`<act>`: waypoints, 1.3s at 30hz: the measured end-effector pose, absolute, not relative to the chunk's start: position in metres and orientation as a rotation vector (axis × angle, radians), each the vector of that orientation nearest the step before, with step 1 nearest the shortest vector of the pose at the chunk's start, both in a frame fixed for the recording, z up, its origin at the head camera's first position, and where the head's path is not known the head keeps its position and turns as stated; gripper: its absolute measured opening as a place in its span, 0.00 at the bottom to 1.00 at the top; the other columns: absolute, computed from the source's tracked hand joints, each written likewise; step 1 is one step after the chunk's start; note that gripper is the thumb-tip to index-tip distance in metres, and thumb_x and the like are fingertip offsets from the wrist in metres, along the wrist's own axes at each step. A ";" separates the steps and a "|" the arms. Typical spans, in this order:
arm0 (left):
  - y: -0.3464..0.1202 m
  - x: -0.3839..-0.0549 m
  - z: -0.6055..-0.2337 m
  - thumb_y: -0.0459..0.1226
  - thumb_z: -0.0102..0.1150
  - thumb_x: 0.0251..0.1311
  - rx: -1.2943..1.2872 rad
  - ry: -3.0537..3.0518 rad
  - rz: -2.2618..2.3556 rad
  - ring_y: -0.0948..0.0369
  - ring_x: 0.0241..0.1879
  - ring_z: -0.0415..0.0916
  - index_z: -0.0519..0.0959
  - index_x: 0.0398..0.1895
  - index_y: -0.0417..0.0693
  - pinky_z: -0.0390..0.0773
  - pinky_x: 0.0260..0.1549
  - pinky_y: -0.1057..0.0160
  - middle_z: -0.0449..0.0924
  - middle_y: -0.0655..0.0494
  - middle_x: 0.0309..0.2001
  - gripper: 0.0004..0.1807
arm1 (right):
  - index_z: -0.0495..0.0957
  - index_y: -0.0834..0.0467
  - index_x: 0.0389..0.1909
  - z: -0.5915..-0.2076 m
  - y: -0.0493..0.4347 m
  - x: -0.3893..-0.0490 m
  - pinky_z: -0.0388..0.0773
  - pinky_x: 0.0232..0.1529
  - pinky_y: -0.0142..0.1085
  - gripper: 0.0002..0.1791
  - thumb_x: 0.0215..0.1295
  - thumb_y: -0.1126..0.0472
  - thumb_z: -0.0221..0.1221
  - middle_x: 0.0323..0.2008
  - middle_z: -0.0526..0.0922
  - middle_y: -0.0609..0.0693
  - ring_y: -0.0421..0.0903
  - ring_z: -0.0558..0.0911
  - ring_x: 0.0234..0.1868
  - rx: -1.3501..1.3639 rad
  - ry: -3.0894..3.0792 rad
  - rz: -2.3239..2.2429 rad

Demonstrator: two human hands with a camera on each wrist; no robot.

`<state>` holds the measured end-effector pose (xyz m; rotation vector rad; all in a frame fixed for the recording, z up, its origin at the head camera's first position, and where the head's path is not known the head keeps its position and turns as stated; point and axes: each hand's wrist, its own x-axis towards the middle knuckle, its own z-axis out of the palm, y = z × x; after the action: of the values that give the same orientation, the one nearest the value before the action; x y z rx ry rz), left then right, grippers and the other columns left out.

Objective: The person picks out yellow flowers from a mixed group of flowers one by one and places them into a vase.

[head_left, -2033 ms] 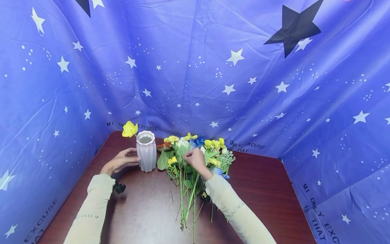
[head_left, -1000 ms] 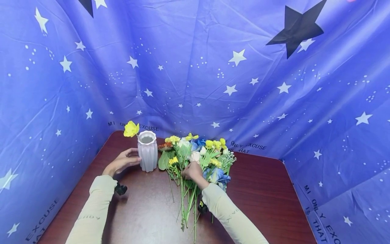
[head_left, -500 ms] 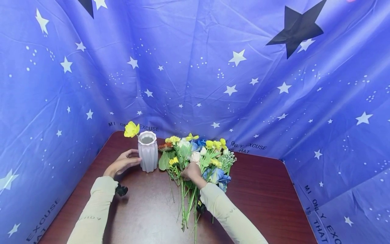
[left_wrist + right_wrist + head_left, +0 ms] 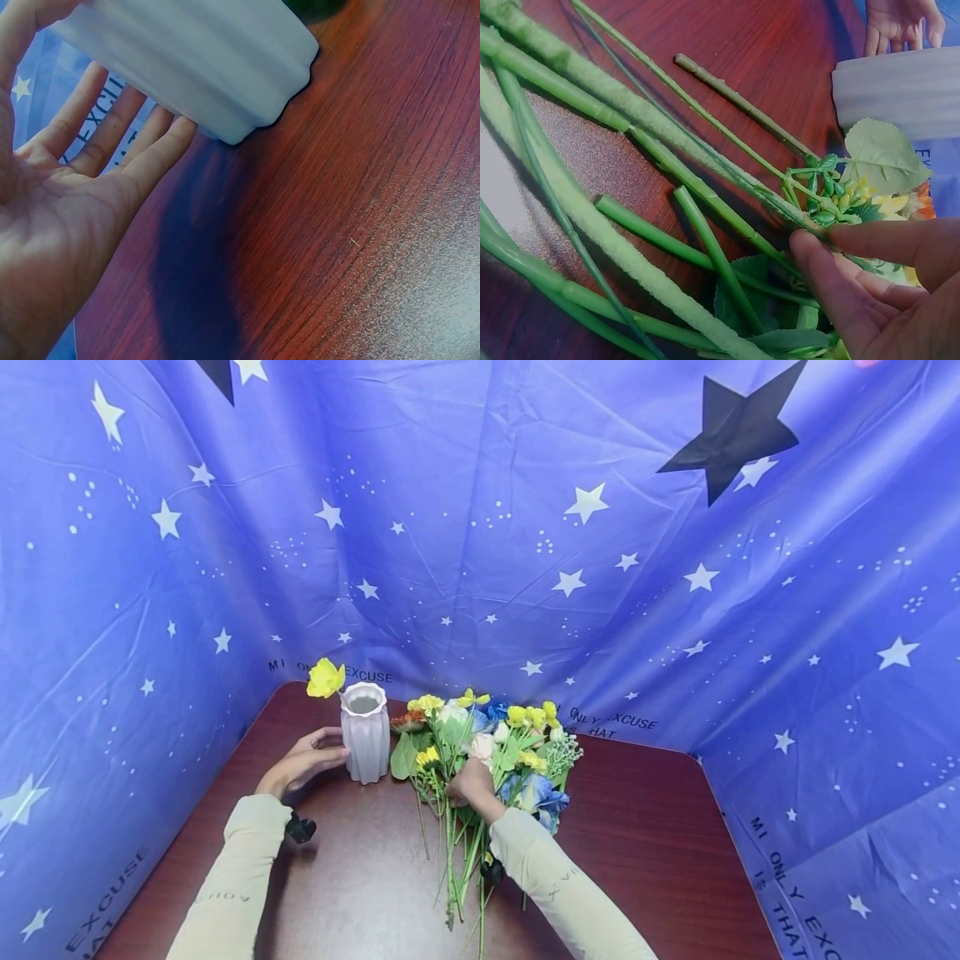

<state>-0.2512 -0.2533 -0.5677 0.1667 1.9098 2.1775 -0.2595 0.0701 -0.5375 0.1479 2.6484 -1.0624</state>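
Observation:
A pale ribbed vase (image 4: 365,743) stands upright on the table, with one yellow flower (image 4: 326,678) leaning out over its left rim. My left hand (image 4: 303,763) rests its fingertips against the vase's left side, as the left wrist view also shows, palm away from the wall of the vase. To the right lies a heap of artificial flowers (image 4: 532,739) with stems pointing toward me. Over the heap, my right hand (image 4: 472,783) pinches a fuzzy green stem (image 4: 682,139) between thumb and index finger, just below the blossoms. Other stems and leaves lie beneath it.
The dark red-brown wooden table (image 4: 637,843) has rounded far corners. A blue star-printed cloth (image 4: 450,527) hangs close around it on the sides and back. Loose stem ends (image 4: 465,893) reach toward the near side of the table. Both wrists wear black cameras.
My right hand has come down and nearer from above the blossoms to the stems below the white rose and pinches one there. The left hand stays at the vase.

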 end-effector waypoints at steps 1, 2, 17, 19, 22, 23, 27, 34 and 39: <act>-0.253 -0.251 -0.568 0.26 0.58 0.68 0.162 1.910 2.178 0.69 0.49 0.80 0.55 0.70 0.21 0.84 0.55 0.65 0.73 0.54 0.54 0.33 | 0.82 0.63 0.16 -0.537 0.070 -0.259 0.89 0.27 0.43 0.11 0.54 0.73 0.70 0.19 0.86 0.59 0.55 0.88 0.22 0.152 2.647 -1.067; -0.253 -0.251 -0.568 0.26 0.58 0.68 0.155 1.909 2.179 0.69 0.49 0.80 0.55 0.70 0.21 0.84 0.55 0.65 0.73 0.55 0.54 0.33 | 0.83 0.64 0.17 -0.537 0.070 -0.259 0.89 0.27 0.43 0.10 0.54 0.73 0.70 0.19 0.86 0.60 0.55 0.88 0.22 0.155 2.645 -1.076; -0.254 -0.251 -0.569 0.27 0.56 0.70 0.149 1.938 2.140 0.70 0.50 0.79 0.52 0.73 0.23 0.83 0.57 0.65 0.68 0.42 0.63 0.35 | 0.79 0.60 0.14 -0.532 0.071 -0.262 0.88 0.25 0.40 0.14 0.52 0.75 0.69 0.16 0.84 0.56 0.50 0.85 0.16 0.218 2.559 -1.144; -0.254 -0.251 -0.569 0.27 0.56 0.70 0.148 1.938 2.140 0.70 0.50 0.79 0.51 0.73 0.22 0.83 0.58 0.64 0.67 0.40 0.63 0.35 | 0.80 0.60 0.14 -0.532 0.070 -0.264 0.86 0.22 0.38 0.13 0.51 0.75 0.69 0.14 0.83 0.55 0.49 0.85 0.15 0.233 2.555 -1.129; -0.254 -0.251 -0.570 0.27 0.55 0.70 0.150 1.941 2.134 0.71 0.50 0.79 0.51 0.73 0.22 0.82 0.59 0.63 0.65 0.35 0.65 0.35 | 0.71 0.54 0.07 -0.529 0.070 -0.264 0.74 0.16 0.30 0.22 0.51 0.75 0.67 0.08 0.77 0.50 0.44 0.81 0.11 0.255 2.547 -1.078; -0.254 -0.251 -0.570 0.27 0.55 0.70 0.149 1.943 2.132 0.71 0.50 0.79 0.50 0.73 0.22 0.82 0.59 0.62 0.63 0.33 0.66 0.35 | 0.67 0.52 0.06 -0.528 0.070 -0.264 0.67 0.14 0.28 0.24 0.51 0.75 0.65 0.06 0.73 0.47 0.42 0.78 0.10 0.257 2.545 -1.063; -0.255 -0.252 -0.571 0.28 0.56 0.70 0.147 1.956 2.115 0.71 0.50 0.79 0.50 0.73 0.23 0.82 0.60 0.61 0.60 0.30 0.68 0.36 | 0.66 0.52 0.10 -0.528 0.069 -0.265 0.61 0.14 0.28 0.21 0.49 0.76 0.62 0.06 0.67 0.44 0.39 0.72 0.09 0.282 2.494 -1.111; -0.255 -0.252 -0.569 0.27 0.56 0.70 0.140 1.939 2.129 0.70 0.49 0.80 0.51 0.73 0.22 0.81 0.61 0.60 0.70 0.44 0.60 0.36 | 0.69 0.73 0.67 -0.531 0.071 -0.266 0.88 0.25 0.42 0.39 0.48 0.80 0.64 0.16 0.84 0.58 0.42 0.78 0.09 0.284 2.372 -1.336; -0.254 -0.251 -0.568 0.28 0.56 0.70 0.133 1.931 2.131 0.70 0.49 0.80 0.50 0.73 0.22 0.81 0.60 0.61 0.71 0.45 0.59 0.36 | 0.64 0.73 0.71 -0.529 0.072 -0.264 0.87 0.22 0.37 0.42 0.51 0.81 0.62 0.21 0.86 0.62 0.41 0.78 0.10 0.269 2.298 -1.415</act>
<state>-0.2507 -0.2538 -0.5676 0.1333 1.9312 2.1310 -0.2642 0.0725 -0.5287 0.2694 2.2983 -1.4151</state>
